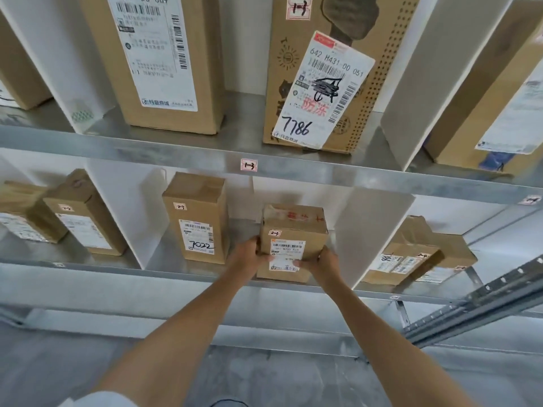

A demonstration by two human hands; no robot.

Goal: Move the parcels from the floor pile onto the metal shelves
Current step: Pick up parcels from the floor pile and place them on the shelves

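A small brown cardboard parcel [293,227] with a white barcode label stands on the lower metal shelf [164,274], in the bay between two white dividers. My left hand [249,254] grips its left side. My right hand [323,264] grips its lower right corner, thumb on the label. Both arms reach forward from below. The floor pile is out of sight.
A parcel marked 7022 [197,218] stands just left in the same bay. A white divider [370,233] rises close on the right. More boxes fill neighbouring bays. The upper shelf [176,152] carries tall cartons, one marked 7786 [320,83]. A perforated steel rail [482,301] runs at lower right.
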